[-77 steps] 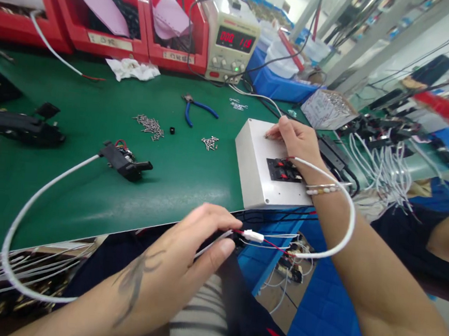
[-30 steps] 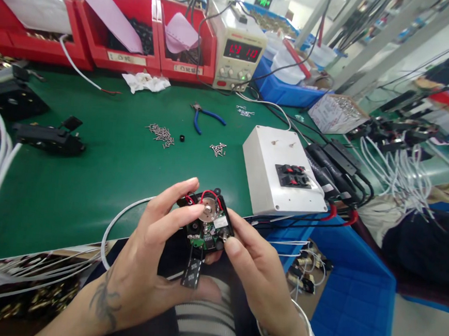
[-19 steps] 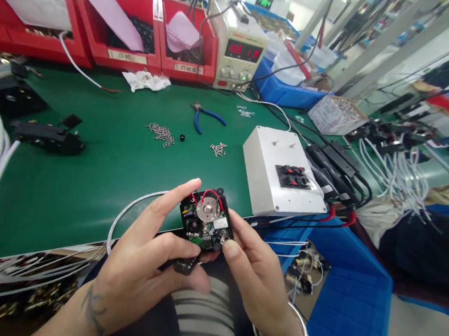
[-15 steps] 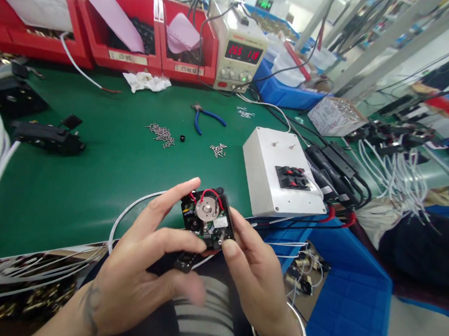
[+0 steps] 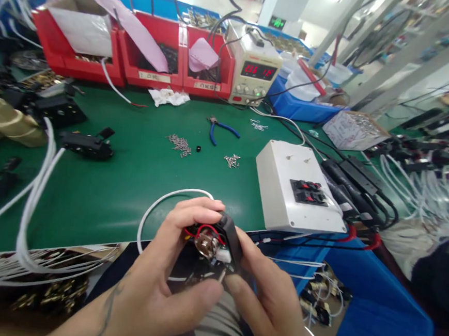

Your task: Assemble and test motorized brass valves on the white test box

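Between my two hands is a small black housing (image 5: 233, 241) with a round metal motor (image 5: 206, 242), red wires and a circuit board showing inside. My left hand (image 5: 170, 267) is wrapped over its far and left sides, the thumb at its near edge. My right hand (image 5: 265, 290) grips the right side, with its thumb by a small metal pin at the near corner. The housing is tilted, and its underside is hidden. A white cable (image 5: 145, 218) loops on the table just beyond my left hand.
On the green table (image 5: 130, 181) lie blue-handled pliers (image 5: 224, 129), screw piles (image 5: 179, 145) and a black assembly (image 5: 88, 144). A grey switch box (image 5: 280, 193) stands right. Behind are red bins (image 5: 150, 76) and a power supply (image 5: 255, 69). A blue crate (image 5: 387, 315) sits low right.
The housing has been tilted in my hands, so its right wall shows more. My left fingers have moved onto its far edge, my left thumb up to its near edge. The whole view has shifted.
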Demonstrator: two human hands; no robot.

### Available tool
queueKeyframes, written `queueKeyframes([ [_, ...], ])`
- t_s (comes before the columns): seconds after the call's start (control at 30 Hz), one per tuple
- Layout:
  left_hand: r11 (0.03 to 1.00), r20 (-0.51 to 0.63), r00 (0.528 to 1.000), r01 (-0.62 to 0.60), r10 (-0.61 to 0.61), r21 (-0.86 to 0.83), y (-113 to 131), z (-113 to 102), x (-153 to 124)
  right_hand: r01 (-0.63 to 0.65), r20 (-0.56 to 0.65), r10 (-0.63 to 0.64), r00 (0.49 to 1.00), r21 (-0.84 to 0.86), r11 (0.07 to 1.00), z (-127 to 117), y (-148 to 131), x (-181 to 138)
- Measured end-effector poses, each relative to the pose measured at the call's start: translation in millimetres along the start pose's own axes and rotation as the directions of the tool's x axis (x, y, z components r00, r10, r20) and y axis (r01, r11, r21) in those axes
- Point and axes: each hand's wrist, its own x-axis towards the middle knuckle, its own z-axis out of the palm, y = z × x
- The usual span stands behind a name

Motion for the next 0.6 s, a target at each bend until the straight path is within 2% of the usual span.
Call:
queueKeyframes([
  [0.13, 0.997, -0.019, 0.999, 0.027, -0.028, -0.066, 5, 4, 4, -0.02, -0.013, 0.019, 1.0, -0.044, 0.999, 0, 5, 1],
  [0.23, 0.988, -0.024, 0.991, 0.131, -0.133, -0.08, 5, 3, 9, -0.166, -0.022, 0.167, 0.986, 0.069, 0.984, 6, 6, 3],
  [0.3, 0.971, 0.016, 0.976, 0.216, -0.216, -0.104, 4, -1, 13, -0.349, -0.051, 0.37, 0.928, 0.233, 0.907, 11, 5, 6],
  [0.37, 0.977, -0.044, 0.976, 0.21, -0.212, -0.038, 0, -11, 17, -0.503, -0.024, 0.565, 0.824, 0.426, 0.752, 15, 8, 12],
  [0.4, 0.981, -0.126, 0.975, 0.187, -0.181, 0.044, -3, -19, 20, -0.534, 0.013, 0.617, 0.787, 0.516, 0.67, 15, 11, 16],
  [0.47, 0.942, -0.342, 0.933, 0.207, -0.109, 0.265, -7, -46, 27, -0.534, 0.108, 0.631, 0.768, 0.654, 0.537, 15, 21, 26],
  [0.53, 0.867, -0.51, 0.857, 0.306, -0.071, 0.394, -9, -85, 32, -0.52, 0.181, 0.617, 0.766, 0.738, 0.429, 14, 32, 36],
  [0.6, 0.772, -0.645, 0.764, 0.417, -0.013, 0.479, -9, -131, 36, -0.539, 0.237, 0.643, 0.728, 0.777, 0.324, 13, 42, 45],
])
